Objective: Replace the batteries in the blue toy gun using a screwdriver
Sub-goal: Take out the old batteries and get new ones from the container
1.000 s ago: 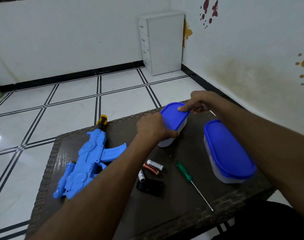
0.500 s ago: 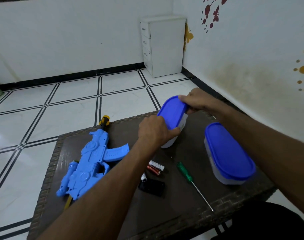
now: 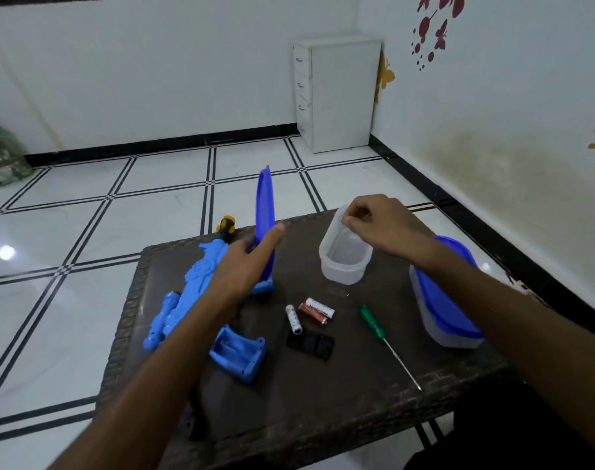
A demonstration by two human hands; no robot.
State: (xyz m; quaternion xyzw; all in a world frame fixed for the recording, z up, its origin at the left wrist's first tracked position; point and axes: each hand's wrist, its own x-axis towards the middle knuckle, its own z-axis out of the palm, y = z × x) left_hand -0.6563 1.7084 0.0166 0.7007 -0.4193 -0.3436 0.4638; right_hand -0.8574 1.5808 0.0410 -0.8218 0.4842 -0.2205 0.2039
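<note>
Head view, near to far. Two bare forearms reach forward over a dark tabletop (image 3: 323, 401) with a woven edge. Nearest on it lies a screwdriver (image 3: 384, 339) with a green handle, its thin shaft pointing toward the near right edge. To its left a small black cover plate (image 3: 310, 345) lies flat. Left again is the open blue battery compartment (image 3: 239, 357), its bays facing up. Just beyond the plate lie three batteries (image 3: 309, 313): one white one and a red and a white one side by side, all loose on the surface.

The blue toy gun (image 3: 194, 290) lies on its side along the left part of the tabletop, its yellow-and-black muzzle at the far edge, partly hidden by the left forearm. The left hand (image 3: 245, 266) is above the gun and grips a blue lid (image 3: 265, 212) by its lower end, holding it on edge and nearly upright, forefinger extended along it. At the right edge a closed container (image 3: 441, 317) with a blue lid stands, partly covered by the right forearm.

Farther on, an open translucent container (image 3: 345, 259) rests on the tabletop. The right hand (image 3: 377, 222) is over its far rim, fingers pinched together; what they pinch, if anything, cannot be told. Beyond, a tiled floor (image 3: 119, 205) runs to a white drawer cabinet (image 3: 340, 93) in the corner.
</note>
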